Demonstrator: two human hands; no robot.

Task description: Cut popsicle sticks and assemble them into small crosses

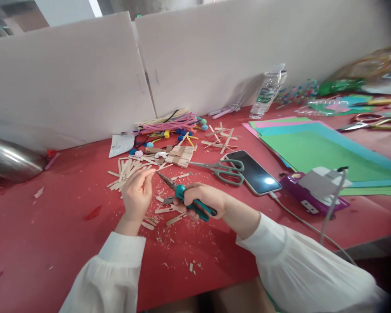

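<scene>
Mostly red tabletop [29, 243], littered craft sticks [125, 171], white divider boards [68, 82]

The person is wearing a white long-sleeved top [329, 282]. The left sleeve [117, 265] and right sleeve [289, 256] are creasing loosely and ending in plain cuffs, with the left grip [137, 193] and right grip [200, 200] showing bare.
</scene>
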